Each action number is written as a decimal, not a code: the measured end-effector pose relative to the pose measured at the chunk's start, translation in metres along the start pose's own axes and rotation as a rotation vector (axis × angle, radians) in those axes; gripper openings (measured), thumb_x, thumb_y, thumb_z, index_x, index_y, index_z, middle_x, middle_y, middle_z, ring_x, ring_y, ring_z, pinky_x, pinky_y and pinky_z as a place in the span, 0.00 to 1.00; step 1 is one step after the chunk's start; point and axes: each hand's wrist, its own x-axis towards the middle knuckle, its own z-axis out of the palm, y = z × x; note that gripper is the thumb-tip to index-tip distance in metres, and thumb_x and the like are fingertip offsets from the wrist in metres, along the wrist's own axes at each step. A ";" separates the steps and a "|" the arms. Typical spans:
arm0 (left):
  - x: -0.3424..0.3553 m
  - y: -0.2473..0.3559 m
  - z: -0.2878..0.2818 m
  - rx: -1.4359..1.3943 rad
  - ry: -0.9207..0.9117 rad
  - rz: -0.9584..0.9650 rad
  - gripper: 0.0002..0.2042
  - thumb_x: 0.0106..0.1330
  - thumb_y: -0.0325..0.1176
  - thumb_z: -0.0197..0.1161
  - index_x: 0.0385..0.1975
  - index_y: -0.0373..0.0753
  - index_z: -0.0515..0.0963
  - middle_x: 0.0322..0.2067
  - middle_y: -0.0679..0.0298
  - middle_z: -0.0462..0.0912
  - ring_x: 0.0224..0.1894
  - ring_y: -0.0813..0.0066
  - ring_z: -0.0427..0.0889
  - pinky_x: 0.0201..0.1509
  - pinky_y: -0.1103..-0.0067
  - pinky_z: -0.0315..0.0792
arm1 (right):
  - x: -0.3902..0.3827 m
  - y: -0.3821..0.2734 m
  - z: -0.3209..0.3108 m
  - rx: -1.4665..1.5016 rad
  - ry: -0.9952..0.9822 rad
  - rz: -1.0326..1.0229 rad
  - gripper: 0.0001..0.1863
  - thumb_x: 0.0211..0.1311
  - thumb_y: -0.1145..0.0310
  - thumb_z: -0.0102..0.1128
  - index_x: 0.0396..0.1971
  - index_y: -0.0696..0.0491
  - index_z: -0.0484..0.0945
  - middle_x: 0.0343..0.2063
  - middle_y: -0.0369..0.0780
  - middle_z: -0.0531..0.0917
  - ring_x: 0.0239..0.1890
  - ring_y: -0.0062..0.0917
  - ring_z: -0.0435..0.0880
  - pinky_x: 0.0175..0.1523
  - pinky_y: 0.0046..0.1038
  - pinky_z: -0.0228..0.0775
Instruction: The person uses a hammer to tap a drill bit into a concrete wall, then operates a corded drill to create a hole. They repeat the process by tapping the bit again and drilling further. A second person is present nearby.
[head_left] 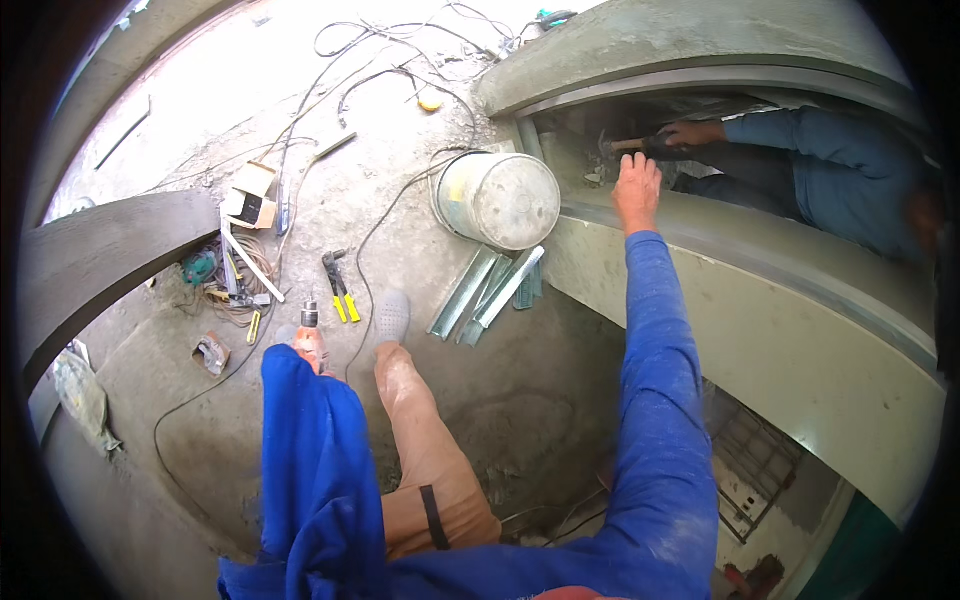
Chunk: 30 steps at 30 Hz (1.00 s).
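Observation:
My right arm, in a blue sleeve, reaches forward. My right hand (pixel 637 192) rests on the edge of a grey ledge (pixel 730 240), its fingers bent over it and apparently holding nothing. Just beyond it, inside a recess, a co-worker's hand (pixel 695 133) grips a hammer-like tool (pixel 630 146) with a dark handle. An orange power drill (pixel 311 350) juts out past the end of my left sleeve (pixel 315 420), its chuck pointing away from me. That sleeve hides my left hand, so its hold on the drill does not show.
A dirty bucket (pixel 515 200) stands by the recess, with metal channel pieces (pixel 485 295) beside it. Yellow-handled snips (pixel 340 287), a small open box (pixel 250 195) and coiled cable (pixel 235 300) lie on the floor. A black cord (pixel 375 235) crosses near my right shoe (pixel 391 316).

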 end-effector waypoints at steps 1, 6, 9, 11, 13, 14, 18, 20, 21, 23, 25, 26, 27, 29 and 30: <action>-0.003 0.004 0.004 -0.001 -0.002 -0.008 0.43 0.47 0.36 0.85 0.67 0.38 0.74 0.54 0.55 0.86 0.50 0.58 0.87 0.57 0.65 0.81 | 0.006 0.008 0.003 -0.044 -0.041 -0.022 0.10 0.68 0.70 0.59 0.46 0.52 0.83 0.49 0.45 0.81 0.55 0.42 0.80 0.63 0.46 0.72; -0.012 0.024 0.030 -0.018 -0.015 -0.007 0.44 0.45 0.38 0.86 0.67 0.37 0.74 0.54 0.55 0.86 0.50 0.57 0.87 0.59 0.66 0.80 | 0.022 0.029 0.016 -0.234 0.061 -0.215 0.19 0.70 0.66 0.58 0.59 0.52 0.83 0.57 0.46 0.82 0.65 0.45 0.78 0.73 0.49 0.67; -0.016 0.035 0.040 -0.029 -0.025 0.009 0.45 0.45 0.38 0.86 0.67 0.37 0.74 0.54 0.54 0.86 0.50 0.57 0.87 0.60 0.67 0.80 | 0.027 0.037 0.016 -0.269 0.011 -0.210 0.22 0.72 0.66 0.57 0.63 0.51 0.82 0.58 0.47 0.83 0.66 0.46 0.77 0.75 0.54 0.63; -0.022 0.040 0.041 -0.041 -0.015 0.014 0.46 0.44 0.39 0.86 0.68 0.37 0.74 0.54 0.54 0.86 0.51 0.57 0.87 0.61 0.67 0.80 | 0.030 0.042 0.011 -0.246 -0.061 -0.195 0.24 0.72 0.66 0.57 0.66 0.49 0.79 0.56 0.46 0.83 0.66 0.46 0.78 0.76 0.56 0.61; -0.029 0.044 0.039 -0.062 0.003 0.020 0.46 0.44 0.39 0.86 0.68 0.37 0.74 0.54 0.54 0.86 0.51 0.57 0.87 0.62 0.67 0.80 | 0.035 0.043 0.005 -0.201 -0.110 -0.191 0.16 0.68 0.67 0.63 0.54 0.48 0.83 0.50 0.41 0.85 0.61 0.41 0.80 0.74 0.56 0.64; -0.032 0.047 0.039 -0.072 0.007 0.023 0.46 0.43 0.39 0.87 0.68 0.36 0.74 0.54 0.54 0.86 0.51 0.57 0.87 0.62 0.68 0.80 | 0.036 0.044 0.001 -0.158 -0.151 -0.178 0.14 0.66 0.67 0.64 0.50 0.48 0.84 0.48 0.41 0.86 0.59 0.40 0.82 0.72 0.55 0.66; -0.051 0.062 0.028 -0.277 -0.012 0.030 0.47 0.42 0.40 0.87 0.68 0.36 0.73 0.54 0.53 0.87 0.51 0.57 0.88 0.64 0.68 0.80 | 0.033 0.036 -0.035 -0.018 -0.264 -0.189 0.08 0.61 0.67 0.68 0.40 0.48 0.86 0.38 0.43 0.90 0.49 0.41 0.88 0.62 0.52 0.75; -0.064 0.078 0.017 -0.344 0.003 0.123 0.48 0.42 0.41 0.87 0.68 0.36 0.73 0.54 0.53 0.87 0.51 0.57 0.88 0.64 0.69 0.79 | 0.019 0.028 -0.068 0.083 -0.314 -0.209 0.09 0.60 0.65 0.70 0.39 0.49 0.87 0.35 0.46 0.91 0.43 0.44 0.90 0.55 0.50 0.80; -0.071 0.090 0.011 -0.320 0.054 0.147 0.48 0.42 0.41 0.87 0.68 0.36 0.73 0.54 0.53 0.87 0.51 0.57 0.88 0.65 0.69 0.79 | 0.008 0.022 -0.087 0.127 -0.353 -0.194 0.10 0.60 0.64 0.71 0.39 0.49 0.87 0.34 0.47 0.91 0.40 0.46 0.91 0.51 0.49 0.82; -0.090 0.120 -0.003 -0.481 0.123 0.258 0.42 0.44 0.30 0.85 0.65 0.36 0.75 0.48 0.58 0.88 0.49 0.65 0.87 0.59 0.70 0.81 | -0.028 -0.003 -0.130 0.441 -0.454 -0.162 0.12 0.59 0.61 0.74 0.41 0.49 0.90 0.36 0.48 0.92 0.40 0.47 0.92 0.47 0.47 0.84; -0.117 0.153 -0.021 -0.714 0.072 0.282 0.40 0.46 0.26 0.83 0.65 0.36 0.75 0.45 0.60 0.87 0.45 0.69 0.87 0.52 0.72 0.82 | -0.079 -0.052 -0.172 1.081 -0.725 -0.107 0.15 0.61 0.64 0.79 0.47 0.49 0.93 0.38 0.45 0.94 0.41 0.33 0.92 0.50 0.37 0.83; -0.133 0.168 -0.033 -0.780 0.021 0.273 0.40 0.46 0.25 0.82 0.64 0.37 0.74 0.44 0.60 0.87 0.44 0.70 0.86 0.49 0.73 0.82 | -0.110 -0.082 -0.194 1.332 -0.775 -0.097 0.18 0.65 0.66 0.78 0.54 0.54 0.91 0.44 0.42 0.94 0.45 0.27 0.91 0.54 0.33 0.81; -0.147 0.184 -0.045 -0.854 -0.038 0.277 0.39 0.47 0.25 0.82 0.64 0.37 0.74 0.44 0.60 0.86 0.42 0.71 0.86 0.46 0.73 0.82 | -0.137 -0.118 -0.213 1.514 -0.894 -0.033 0.23 0.67 0.66 0.78 0.59 0.58 0.87 0.48 0.40 0.93 0.49 0.26 0.89 0.58 0.32 0.79; -0.178 0.209 -0.063 -0.895 -0.093 0.259 0.37 0.47 0.25 0.83 0.61 0.34 0.75 0.44 0.61 0.86 0.44 0.71 0.86 0.51 0.73 0.82 | -0.180 -0.178 -0.244 1.766 -0.799 -0.069 0.26 0.69 0.69 0.75 0.66 0.57 0.83 0.50 0.37 0.91 0.51 0.21 0.87 0.61 0.29 0.78; -0.192 0.218 -0.072 -0.891 -0.103 0.259 0.36 0.48 0.25 0.83 0.61 0.33 0.75 0.44 0.61 0.86 0.44 0.72 0.86 0.51 0.73 0.82 | -0.195 -0.204 -0.257 1.860 -0.762 -0.033 0.27 0.71 0.72 0.73 0.68 0.56 0.81 0.50 0.36 0.91 0.51 0.19 0.85 0.62 0.27 0.77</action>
